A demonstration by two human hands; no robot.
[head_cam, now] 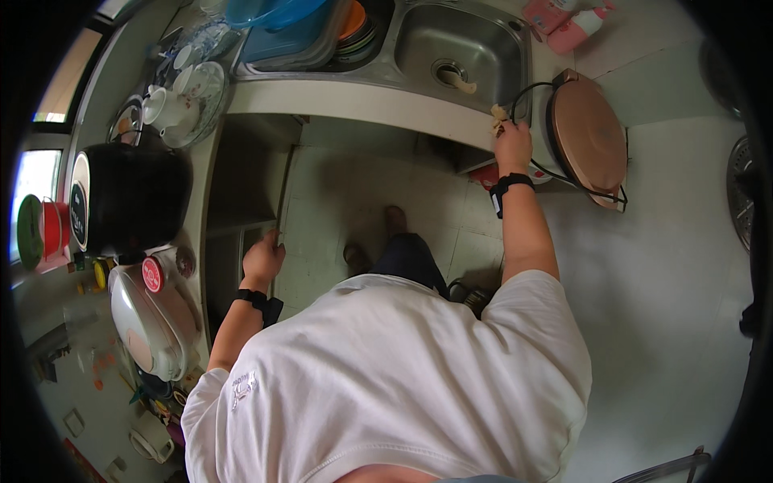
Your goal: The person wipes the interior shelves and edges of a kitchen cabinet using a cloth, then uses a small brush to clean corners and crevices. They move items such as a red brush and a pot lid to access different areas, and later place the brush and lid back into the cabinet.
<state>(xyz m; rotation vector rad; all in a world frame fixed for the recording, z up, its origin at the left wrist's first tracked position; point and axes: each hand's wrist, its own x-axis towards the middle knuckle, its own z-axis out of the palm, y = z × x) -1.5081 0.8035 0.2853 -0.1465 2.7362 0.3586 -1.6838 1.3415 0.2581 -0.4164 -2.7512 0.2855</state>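
Observation:
My right hand (514,143) is at the front edge of the counter by the sink (483,36), its fingers closed on a crumpled pale-yellow thing (499,113). What that thing is cannot be made out. Inside the sink, a beige curved piece (462,82) lies across the drain. My left hand (264,259) hangs low at the left, beside the edge of an open cabinet (241,175). Its fingers are partly curled, and nothing shows in them. Both wrists wear black bands.
A copper-coloured electric griddle (589,136) with a black cord stands right of the sink. Pink pump bottles (577,30) are behind it. Stacked plates (353,33) and plastic tubs (290,36) fill the left basin. A teapot (169,111), black appliance (133,199) and rice cooker (151,326) line the left counter.

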